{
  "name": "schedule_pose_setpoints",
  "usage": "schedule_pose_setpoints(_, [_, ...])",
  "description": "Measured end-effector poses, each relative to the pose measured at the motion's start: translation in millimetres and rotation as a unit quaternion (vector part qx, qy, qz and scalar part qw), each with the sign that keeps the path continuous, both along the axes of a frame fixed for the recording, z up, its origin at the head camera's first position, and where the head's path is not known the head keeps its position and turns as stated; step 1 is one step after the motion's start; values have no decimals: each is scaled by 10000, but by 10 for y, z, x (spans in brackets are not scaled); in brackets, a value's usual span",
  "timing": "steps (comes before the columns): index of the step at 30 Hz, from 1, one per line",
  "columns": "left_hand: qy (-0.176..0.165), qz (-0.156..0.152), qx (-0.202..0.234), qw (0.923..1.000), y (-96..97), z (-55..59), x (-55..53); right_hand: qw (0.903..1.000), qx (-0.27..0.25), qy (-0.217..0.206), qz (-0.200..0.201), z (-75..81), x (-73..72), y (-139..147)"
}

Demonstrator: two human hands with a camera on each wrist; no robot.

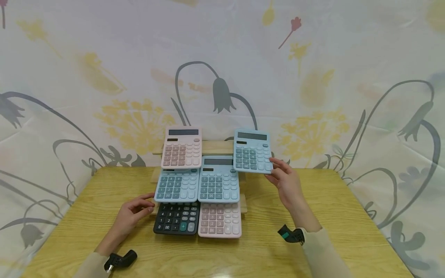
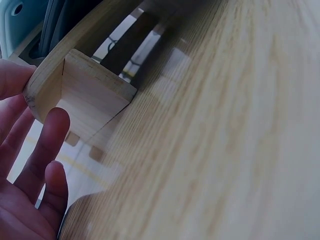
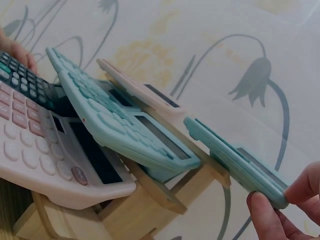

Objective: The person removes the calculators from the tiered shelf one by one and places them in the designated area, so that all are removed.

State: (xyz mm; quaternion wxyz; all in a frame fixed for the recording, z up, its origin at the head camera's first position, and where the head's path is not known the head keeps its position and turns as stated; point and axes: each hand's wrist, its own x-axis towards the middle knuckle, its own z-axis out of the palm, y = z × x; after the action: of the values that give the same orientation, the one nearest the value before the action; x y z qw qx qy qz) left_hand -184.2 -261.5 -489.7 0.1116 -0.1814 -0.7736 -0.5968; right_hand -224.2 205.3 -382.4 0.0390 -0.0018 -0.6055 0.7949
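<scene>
My right hand (image 1: 286,183) pinches a light blue calculator (image 1: 252,151) by its lower right edge, at the right end of the top tier of a stepped wooden rack (image 1: 217,147). In the right wrist view, thumb and fingers grip that calculator (image 3: 240,162) edge-on by its near end. My left hand (image 1: 132,214) is at the rack's left side, beside a black calculator (image 1: 176,219). In the left wrist view its fingertips touch the rack's wooden end (image 2: 47,90), with the other fingers loosely extended.
A pink calculator (image 1: 182,148) leans on the top tier's left. Two blue calculators, left (image 1: 176,186) and right (image 1: 219,179), fill the middle tier. A pink one (image 1: 219,221) sits bottom right. Under the rack is a wood-grain table (image 1: 271,247); behind hangs a floral cloth (image 1: 222,38).
</scene>
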Motion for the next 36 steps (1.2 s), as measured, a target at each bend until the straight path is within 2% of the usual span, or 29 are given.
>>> schedule_pose_setpoints(15, [-5, -53, 46, 10000, 2, 26, 16, 9973, -665, -263, -153, -72, 99, 287])
schedule_pose_setpoints(26, [-60, -23, -7, 10000, -2, 11, 11, 9977, -541, -321, -263, -298, 178, 508])
schedule_pose_setpoints(36, [-17, -59, 7, 10000, -10, -1, 5, 9966, -43, -767, -307, -523, 240, 604])
